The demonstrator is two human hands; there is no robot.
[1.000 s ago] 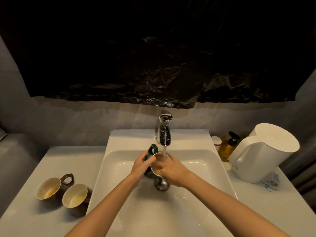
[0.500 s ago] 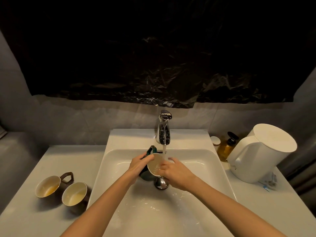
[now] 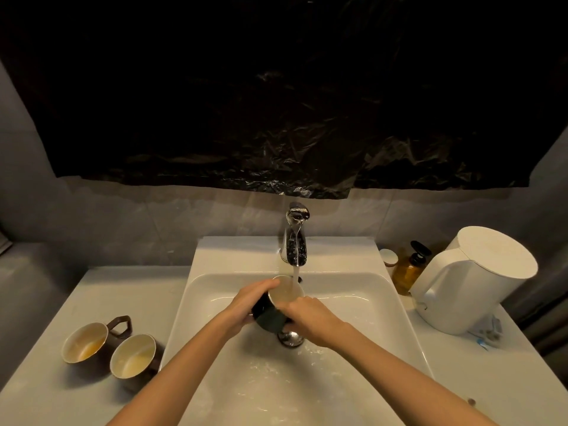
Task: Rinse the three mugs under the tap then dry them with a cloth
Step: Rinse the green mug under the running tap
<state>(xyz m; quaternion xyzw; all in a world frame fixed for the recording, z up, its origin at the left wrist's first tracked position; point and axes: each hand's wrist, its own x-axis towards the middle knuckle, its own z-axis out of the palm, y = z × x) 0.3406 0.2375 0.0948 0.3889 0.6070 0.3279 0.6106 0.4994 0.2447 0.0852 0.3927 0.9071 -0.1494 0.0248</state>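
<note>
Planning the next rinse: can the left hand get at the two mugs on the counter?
Probably yes: the handled mug and its neighbour stand out to the left of the left hand, with nothing between. But it grips the dark mug, so it must free up first.

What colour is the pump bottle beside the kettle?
Amber bottle with a black pump, best seen in the head view.

Left grip (image 3: 250, 302) and right grip (image 3: 310, 318) close together, curled.
</note>
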